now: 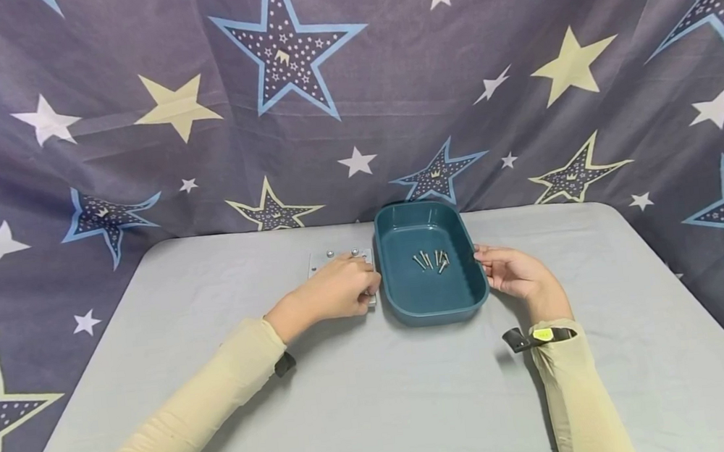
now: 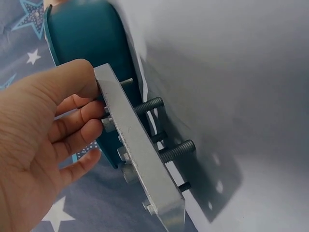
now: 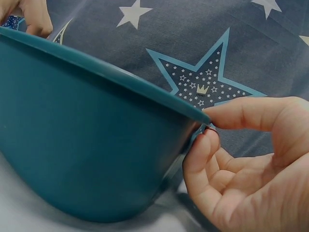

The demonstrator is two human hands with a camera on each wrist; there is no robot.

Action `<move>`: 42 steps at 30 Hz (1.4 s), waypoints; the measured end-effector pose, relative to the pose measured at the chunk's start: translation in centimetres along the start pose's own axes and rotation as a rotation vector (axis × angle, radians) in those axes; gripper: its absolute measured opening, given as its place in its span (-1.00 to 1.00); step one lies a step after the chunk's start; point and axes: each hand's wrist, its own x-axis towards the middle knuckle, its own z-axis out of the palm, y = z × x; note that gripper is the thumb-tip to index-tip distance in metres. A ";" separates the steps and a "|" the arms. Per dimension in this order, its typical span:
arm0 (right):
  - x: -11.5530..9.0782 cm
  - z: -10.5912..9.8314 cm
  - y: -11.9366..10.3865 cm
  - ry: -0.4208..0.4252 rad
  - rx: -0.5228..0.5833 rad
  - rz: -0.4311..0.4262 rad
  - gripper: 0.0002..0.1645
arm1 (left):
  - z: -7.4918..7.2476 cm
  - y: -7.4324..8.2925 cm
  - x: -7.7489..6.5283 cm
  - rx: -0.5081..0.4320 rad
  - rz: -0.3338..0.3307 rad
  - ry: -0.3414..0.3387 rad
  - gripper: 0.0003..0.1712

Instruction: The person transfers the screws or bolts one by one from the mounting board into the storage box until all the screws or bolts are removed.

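Note:
At the right end of a metal plate (image 2: 130, 125), my left hand (image 1: 344, 286) has its fingers curled. Thumb and fingertips meet over a bolt position; the bolt's head is hidden, and a short shank (image 2: 126, 82) shows beneath. Other bolts (image 2: 176, 151) pass through the plate, threaded ends toward the table. The teal plastic tray (image 1: 432, 310) stands just right of the plate, with several loose bolts (image 1: 431, 260) inside. My right hand (image 1: 516, 273) pinches the tray's right rim between thumb and curled fingers, as the right wrist view shows.
A pale grey cloth covers the table (image 1: 379, 406). Behind its back edge hangs a dark curtain (image 1: 199, 169) with stars, close to the tray's far side. Both wrists wear black straps (image 1: 552, 336).

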 end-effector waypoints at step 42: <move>-0.1 0.1 0.0 0.007 0.016 -0.001 -0.63 | -0.3 0.2 0.7 -0.079 -0.080 -0.084 -0.79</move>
